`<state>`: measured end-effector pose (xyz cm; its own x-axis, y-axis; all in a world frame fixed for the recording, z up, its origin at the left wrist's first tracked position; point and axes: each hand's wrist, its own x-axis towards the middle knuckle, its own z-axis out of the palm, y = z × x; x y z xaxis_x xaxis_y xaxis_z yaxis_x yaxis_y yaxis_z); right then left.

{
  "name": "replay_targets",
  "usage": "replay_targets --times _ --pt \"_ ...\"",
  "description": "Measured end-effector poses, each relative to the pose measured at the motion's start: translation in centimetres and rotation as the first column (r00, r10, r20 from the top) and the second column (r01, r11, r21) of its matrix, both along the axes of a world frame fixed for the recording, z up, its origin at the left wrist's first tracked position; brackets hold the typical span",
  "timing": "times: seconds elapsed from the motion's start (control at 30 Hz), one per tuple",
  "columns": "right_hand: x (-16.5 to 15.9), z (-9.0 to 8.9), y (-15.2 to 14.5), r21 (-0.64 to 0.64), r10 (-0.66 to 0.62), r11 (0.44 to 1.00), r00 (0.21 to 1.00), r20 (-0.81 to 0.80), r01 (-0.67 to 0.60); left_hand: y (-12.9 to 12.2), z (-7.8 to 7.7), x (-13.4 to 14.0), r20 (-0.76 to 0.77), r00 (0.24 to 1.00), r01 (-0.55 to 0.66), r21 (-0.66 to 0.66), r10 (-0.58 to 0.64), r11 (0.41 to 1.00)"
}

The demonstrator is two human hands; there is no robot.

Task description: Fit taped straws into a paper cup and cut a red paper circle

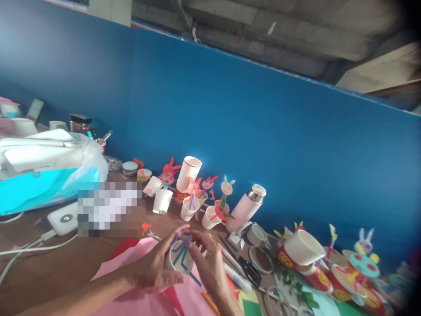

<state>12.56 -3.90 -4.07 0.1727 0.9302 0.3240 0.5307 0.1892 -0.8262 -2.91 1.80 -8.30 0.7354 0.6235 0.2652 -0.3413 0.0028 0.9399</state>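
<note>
A white paper cup is in my left hand, whose fingers and thumb curve around its left side. Blue paper strips run across the cup, and one end sticks out at its lower right. A purple strip lies at the cup's far rim. From the other side, my right hand closes thumb and fingers on the strip ends by the rim. Pink paper sheets lie under both hands, partly covered by my forearms.
Several paper cups with animal faces stand ahead against a blue partition. A pink thermos, scissors and a tape roll are to the right. More decorated cups sit far right; a white power bank lies left.
</note>
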Motion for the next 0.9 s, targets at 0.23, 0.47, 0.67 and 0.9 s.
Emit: replay_targets --times 0.23,0.47,0.67,0.9 --pt "-0.2 0.3 -0.3 -0.005 -0.015 1.0 1.0 -0.011 0.015 -0.8 0.3 0.1 -0.002 1.0 -0.015 -0.034 0.015 0.999" --pt "-0.7 -0.1 -0.4 0.053 -0.114 0.993 0.985 0.128 0.108 -1.6 -0.5 0.9 0.005 0.997 -0.079 -0.125 0.08 0.989" --pt "-0.9 -0.7 -0.5 0.041 -0.195 0.98 0.925 0.326 0.192 -2.6 -1.0 1.3 -0.014 0.974 -0.227 -0.069 0.226 0.971" --pt "-0.9 -1.5 -0.2 0.075 -0.224 0.974 0.838 0.497 0.216 -3.2 -1.3 1.8 -0.103 0.929 -0.357 0.02 0.357 0.934"
